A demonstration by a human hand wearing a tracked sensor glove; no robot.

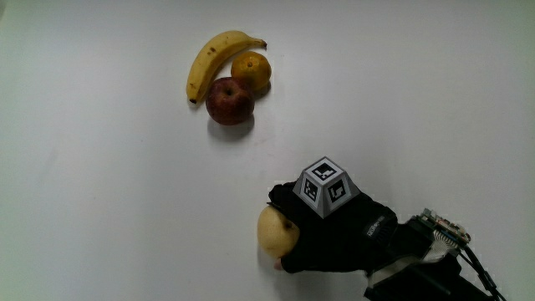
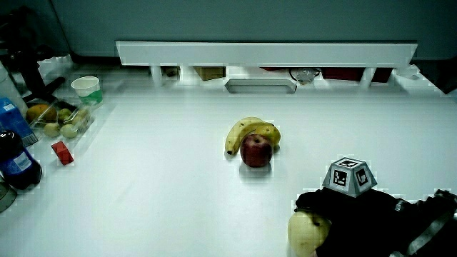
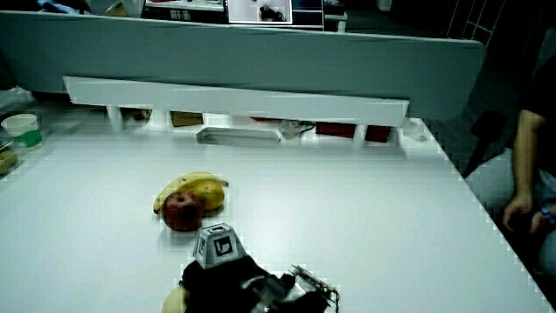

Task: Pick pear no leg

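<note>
Near table edge closest to you, hand [image 1: 334, 234] wraps pear [image 1: 276, 231], fingers clamped on it. Grasp looks made; lift remains, by my judgement. Banana [image 1: 213, 60], orange [image 1: 252, 71], apple [image 1: 230, 100] sit well apart, farther from you.

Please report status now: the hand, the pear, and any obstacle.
Hand closed around pear, on the table. Apple, banana, orange clustered farther from the person, apart from it. Nothing in the way.

Gloved hand [image 2: 357, 214] around pear [image 2: 307, 232], fingers [image 2: 314, 203] curled.
</note>
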